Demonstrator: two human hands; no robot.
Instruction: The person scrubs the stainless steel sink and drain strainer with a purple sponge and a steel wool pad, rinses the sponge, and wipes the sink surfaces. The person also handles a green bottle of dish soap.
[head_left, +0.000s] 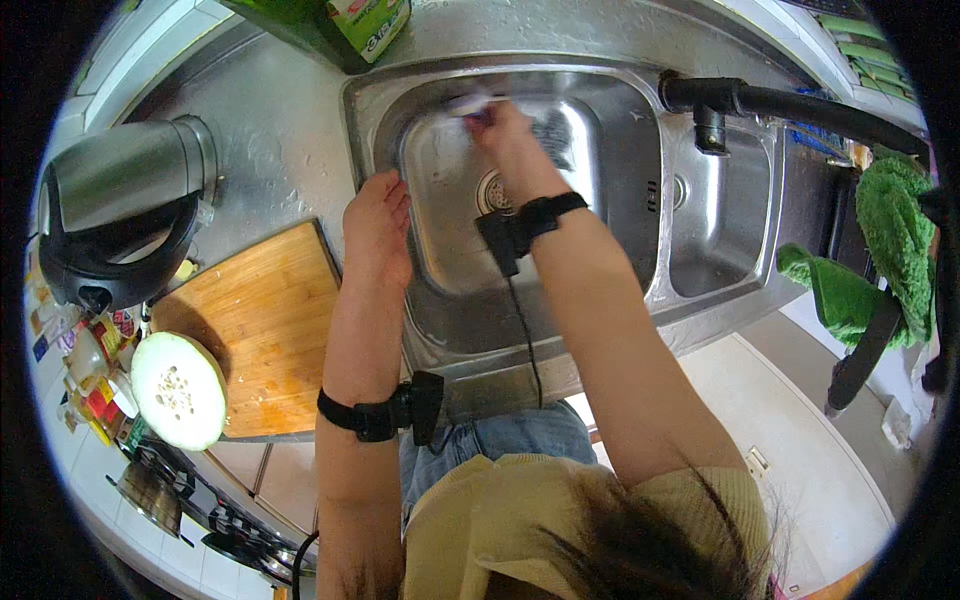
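In the large basin of a stainless steel sink (450, 322), my right hand (495, 126) reaches to the back left. It is closed around a small whitish thing (472, 103), too blurred by motion to name, close to the basin's rear wall. My left hand (377, 214) rests at the basin's left rim, with its fingers bent towards the inside and nothing seen in it. Below my right wrist is the round metal drain strainer (492, 193). Both forearms wear black straps with small dark devices, and a cable hangs from the right one (517, 232).
Left of the sink lie a wooden cutting board (262, 330), a cut winter melon half (178, 390) and an electric kettle (127, 202). A green jug (330, 30) stands behind. At right are a black faucet (709, 112), a smaller basin (724, 217) and green towels (892, 247).
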